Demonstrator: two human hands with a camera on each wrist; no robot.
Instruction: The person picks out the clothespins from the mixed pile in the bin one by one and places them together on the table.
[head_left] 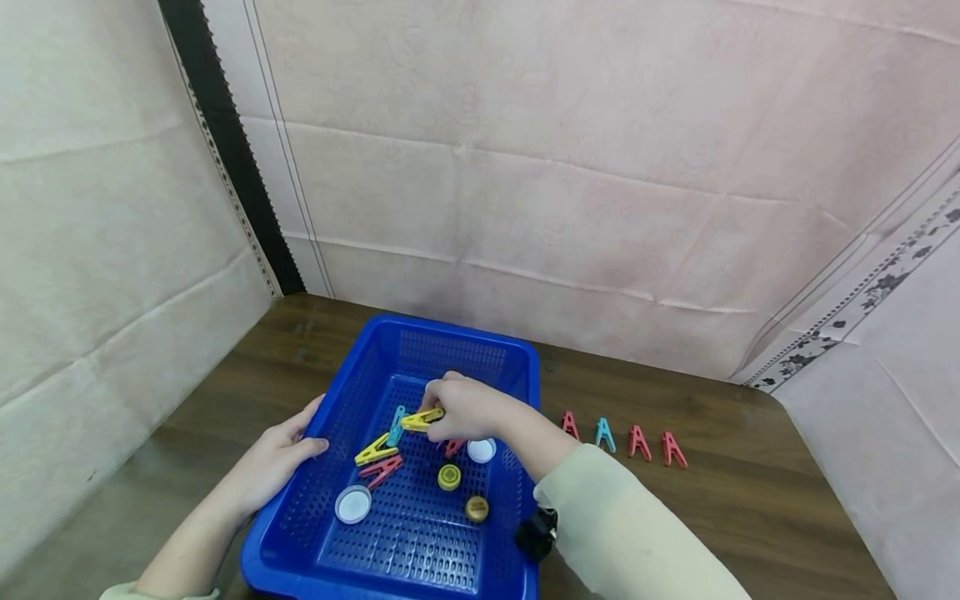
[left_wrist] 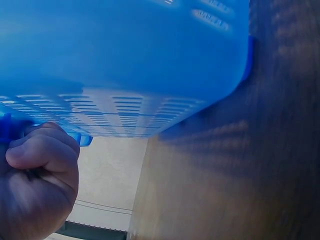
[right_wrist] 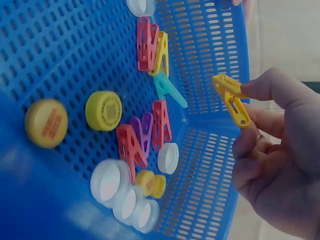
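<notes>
"Head view first: found the right hand [head_left: 467, 408] where, in relation to the blue basket [head_left: 408, 546]?"

"Saw it inside the rim, a little right of the basket's middle, with the forearm [head_left: 527, 432] across the basket's right wall."

"Found its fingers wide or narrow?"

"Narrow: saw thumb and fingertips pinching a yellow clothespin [head_left: 420, 419]. In the right wrist view, saw that piece held off the basket floor."

"And the left hand [head_left: 281, 458]?"

"Noticed it at the basket's left rim, curled and gripping the edge, with a thumb over the top."

"Spotted more clips in the basket?"

"Counted a blue clip [head_left: 396, 426], a yellow clip [head_left: 377, 451] and a red clip [head_left: 382, 471] in the basket's left half. Made out another red clip [head_left: 453, 448] right of the basket's middle, partly hidden by the hand in the head view. In the right wrist view, picked out a purple clip [right_wrist: 142, 131] on the basket floor as well."

"Caps too?"

"Saw a white lid [head_left: 353, 504] near the basket's left wall, a white cap [head_left: 482, 451] near its right wall, plus a yellow cap [head_left: 449, 477] and a tan cap [head_left: 477, 509] in its right half."

"Saw anything outside the basket?"

"Found a red peg [head_left: 569, 425], a blue peg [head_left: 603, 432] and two more red pegs [head_left: 638, 441] in a row on the table [head_left: 750, 500], right of the basket."
</notes>
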